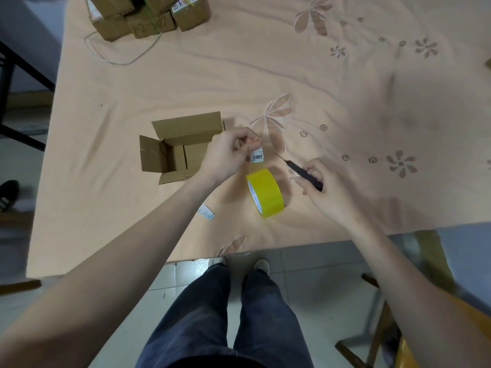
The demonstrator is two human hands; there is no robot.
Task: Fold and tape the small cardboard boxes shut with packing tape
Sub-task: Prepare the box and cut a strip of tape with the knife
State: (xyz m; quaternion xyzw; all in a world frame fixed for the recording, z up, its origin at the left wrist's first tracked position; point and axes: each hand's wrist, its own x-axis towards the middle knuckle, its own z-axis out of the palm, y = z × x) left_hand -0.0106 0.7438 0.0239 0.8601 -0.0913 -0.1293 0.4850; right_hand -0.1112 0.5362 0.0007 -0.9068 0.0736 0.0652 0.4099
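A small cardboard box (175, 150) lies on the peach cloth with its flaps open. My left hand (228, 155) is just right of it, fingers pinched on a small white barcode label (257, 154). A yellow roll of packing tape (267, 192) stands on its edge below the label. My right hand (326, 189) is right of the roll and grips a thin black knife (305, 175), whose tip points up-left toward the label.
Several closed cardboard boxes (148, 17) are stacked at the far left of the table, with a loose string (119, 59) beside them. Another white label (206, 211) lies near the front edge. A wooden stool (372, 341) stands at the right, below the table.
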